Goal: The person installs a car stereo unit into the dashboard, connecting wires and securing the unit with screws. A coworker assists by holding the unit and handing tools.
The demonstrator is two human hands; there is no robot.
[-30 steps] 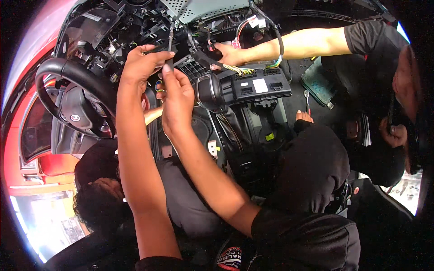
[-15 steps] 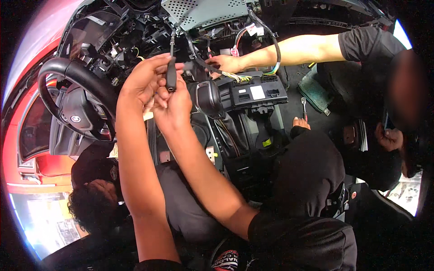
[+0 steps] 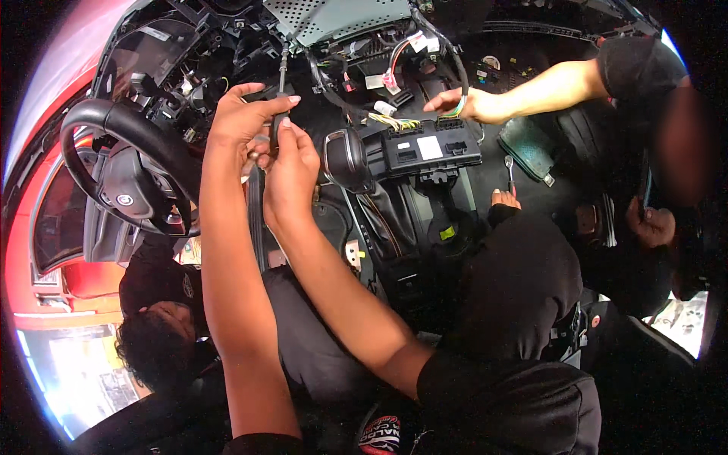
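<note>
A screwdriver with a long metal shaft (image 3: 283, 72) points up to the lower left corner of a perforated grey metal box (image 3: 341, 19) in the opened dashboard. Round its black handle my left hand (image 3: 241, 125) is closed, thumb and forefinger near the handle's top. My right hand (image 3: 292, 163) grips the handle lower down, fingers bent. Between them the fingers cover most of the handle. Whether the tip sits in a screw is too small to tell. Just right of my right hand stands the gear lever (image 3: 345, 161).
A black control module (image 3: 432, 155) with coloured wires lies beyond the lever; a co-worker's hand (image 3: 478, 106) is at its wires. Another person's fingers (image 3: 506, 199) rest beside a ratchet (image 3: 509, 174). The steering wheel (image 3: 125, 167) stands left. Someone lies low at left (image 3: 159, 334).
My hands have shifted slightly, and the screwdriver's handle is now more covered by my fingers. The co-worker's hand has moved right, from behind the wires to the module's right side.
</note>
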